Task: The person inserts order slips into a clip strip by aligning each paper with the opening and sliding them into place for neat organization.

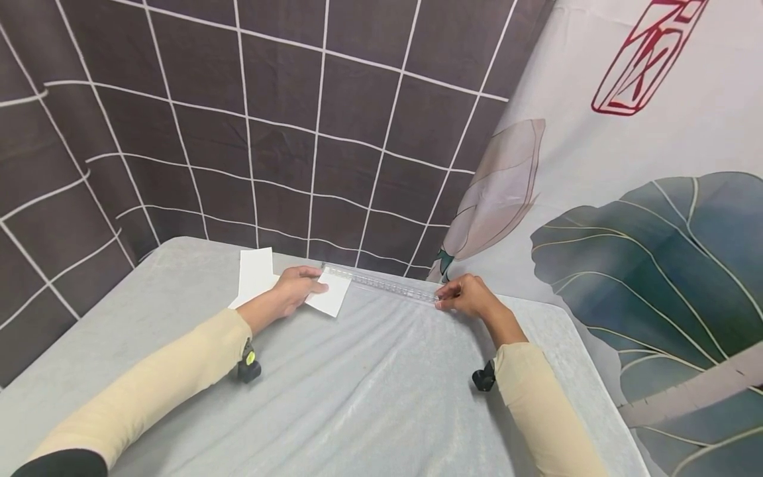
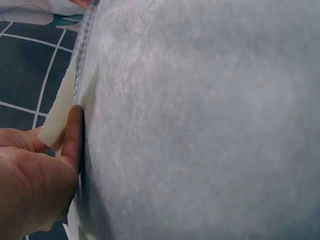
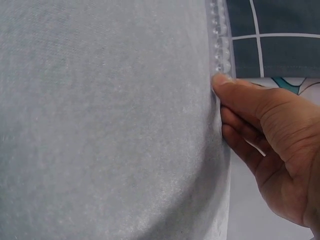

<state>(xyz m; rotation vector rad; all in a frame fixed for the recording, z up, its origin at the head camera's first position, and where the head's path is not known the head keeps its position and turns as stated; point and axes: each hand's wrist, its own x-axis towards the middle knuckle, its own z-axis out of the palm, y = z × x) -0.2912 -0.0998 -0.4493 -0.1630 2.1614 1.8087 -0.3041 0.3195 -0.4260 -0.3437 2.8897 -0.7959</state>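
My left hand (image 1: 293,291) pinches a small white sheet of paper (image 1: 331,293) by its left side, near the far edge of the cloth-covered table. In the left wrist view that paper (image 2: 61,112) tilts up between thumb and fingers. Along the far edge lies a long clear plastic strip (image 1: 393,286) with a row of round bumps, its left end beside the paper. My right hand (image 1: 469,295) pinches the strip's right end; in the right wrist view the thumb presses on the strip (image 3: 221,40). Whether the left fingers also touch the strip is hidden.
More white paper (image 1: 255,270) lies left of my left hand, partly behind it. The pale grey tablecloth (image 1: 369,397) has creases. Behind the table hangs a dark curtain (image 1: 280,159) with a white grid; a white leaf-printed cloth (image 1: 566,152) hangs at the right.
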